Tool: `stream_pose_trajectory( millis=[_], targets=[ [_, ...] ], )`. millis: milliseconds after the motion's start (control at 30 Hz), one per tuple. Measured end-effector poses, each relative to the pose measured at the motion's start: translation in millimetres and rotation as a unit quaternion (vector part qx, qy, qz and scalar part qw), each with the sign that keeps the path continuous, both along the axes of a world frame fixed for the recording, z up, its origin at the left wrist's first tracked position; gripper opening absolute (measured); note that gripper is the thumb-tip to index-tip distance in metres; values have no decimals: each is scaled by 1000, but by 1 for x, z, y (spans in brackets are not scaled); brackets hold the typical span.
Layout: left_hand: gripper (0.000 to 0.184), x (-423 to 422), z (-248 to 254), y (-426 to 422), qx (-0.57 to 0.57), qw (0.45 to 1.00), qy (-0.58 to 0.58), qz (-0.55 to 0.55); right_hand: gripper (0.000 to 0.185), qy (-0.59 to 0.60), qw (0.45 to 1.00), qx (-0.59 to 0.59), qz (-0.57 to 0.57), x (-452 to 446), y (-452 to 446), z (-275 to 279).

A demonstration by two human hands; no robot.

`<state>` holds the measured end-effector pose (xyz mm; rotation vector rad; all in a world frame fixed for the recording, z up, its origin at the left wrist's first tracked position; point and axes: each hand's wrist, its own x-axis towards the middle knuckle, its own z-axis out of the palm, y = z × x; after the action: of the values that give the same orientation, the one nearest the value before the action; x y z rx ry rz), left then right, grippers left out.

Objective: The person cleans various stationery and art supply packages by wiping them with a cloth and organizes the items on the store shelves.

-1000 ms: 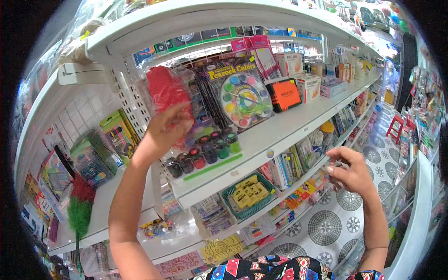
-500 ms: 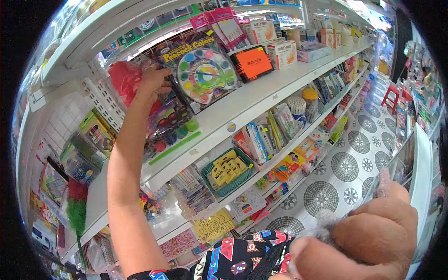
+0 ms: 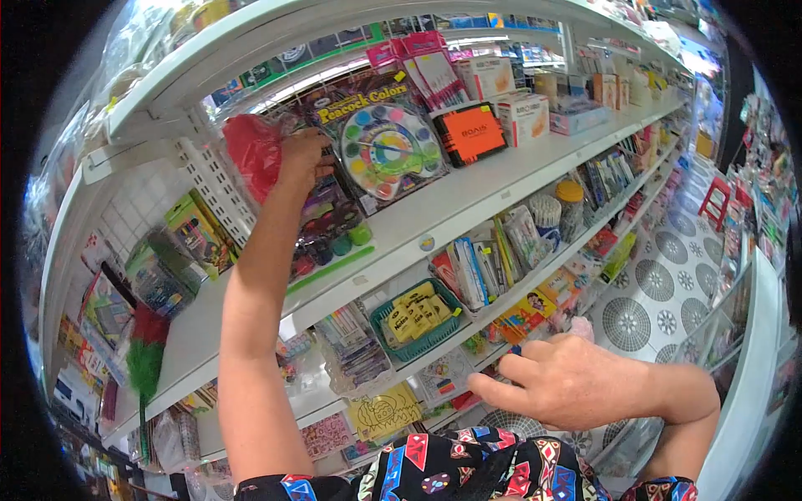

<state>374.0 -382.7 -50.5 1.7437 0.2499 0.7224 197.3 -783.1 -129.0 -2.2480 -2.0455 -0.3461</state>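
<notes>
My left hand [image 3: 304, 159] reaches onto the upper shelf, its fingers curled at the top edge of a clear pack of paint pots [image 3: 334, 238]. A red plastic-wrapped item [image 3: 252, 152] is just left of that hand. Right beside the fingers leans a "Peacock Colors" paint set [image 3: 386, 146] with a round palette. My right hand [image 3: 568, 380] is closed in front of my body, knuckles up. A bit of pinkish fuzzy cloth [image 3: 581, 327] sticks out beyond its fingers; the rest is hidden.
An orange-and-black box [image 3: 473, 134] and white boxes [image 3: 524, 118] stand farther along the shelf. Below are a green basket [image 3: 418, 355] of yellow packs and several pens. A red-and-green duster [image 3: 146, 355] hangs at left. A red stool [image 3: 714, 203] stands in the aisle.
My right hand has moved away from the camera, down and left, and shows whole with its forearm. My left hand stays at the same packs; the view has shifted slightly.
</notes>
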Motion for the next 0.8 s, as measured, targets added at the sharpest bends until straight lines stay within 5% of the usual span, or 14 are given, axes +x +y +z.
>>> stream_pose_trajectory(
  millis=[333,433,633,800],
  targets=[
    [49,15,6,-12,104,992,47,44,56,56,998,8,-15,11,-9,-26],
    [50,21,1,-5,49,998,-15,-44,53,61,998,12,-18,13,-12,-28],
    [50,24,4,0,36,992,95,-81,44,66,997,17,-43,12,-18,-33],
    [43,28,1,-16,-148,981,-4,-128,32,104,992,34,-65,13,-22,-37]
  ],
)
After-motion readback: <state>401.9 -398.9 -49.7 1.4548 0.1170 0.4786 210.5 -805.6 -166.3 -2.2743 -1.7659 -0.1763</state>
